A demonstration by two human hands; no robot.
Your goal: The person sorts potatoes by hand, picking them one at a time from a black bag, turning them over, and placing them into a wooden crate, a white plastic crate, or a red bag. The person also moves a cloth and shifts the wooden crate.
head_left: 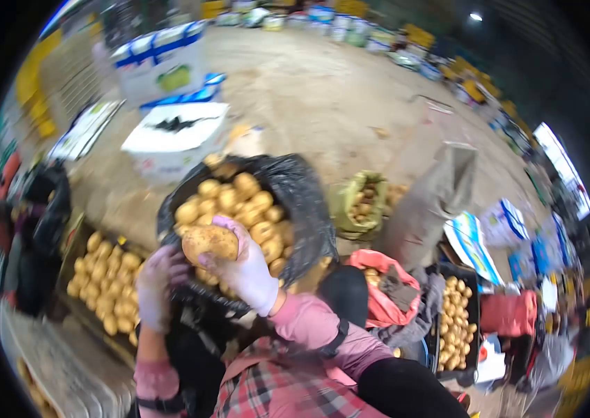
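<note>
Right hand (242, 268), gloved in pale pink, curled around a large brown potato (209, 242) and gripping it from the right and below, fingers wrapped over its top edge; left hand (157, 285), also gloved, just beside and below the potato at its left end, fingers loosely bent, blurred, contact with the potato impossible to tell. Potato held lengthwise, raised in front of a black plastic bag (302, 202) full of yellow potatoes (239, 202), directly over the near rim of that bag. Pink sleeves and a plaid garment at the bottom of the view. To the left, a low crate (72, 244) with more yellow potatoes in rows. To the right, a green mesh sack (361, 202) with potatoes, a red bag (385, 292) near the right elbow, and a dark crate (472, 279) with small potatoes further right. Beyond the bag, white cardboard boxes (176, 136) on a bare concrete floor (329, 90)
</note>
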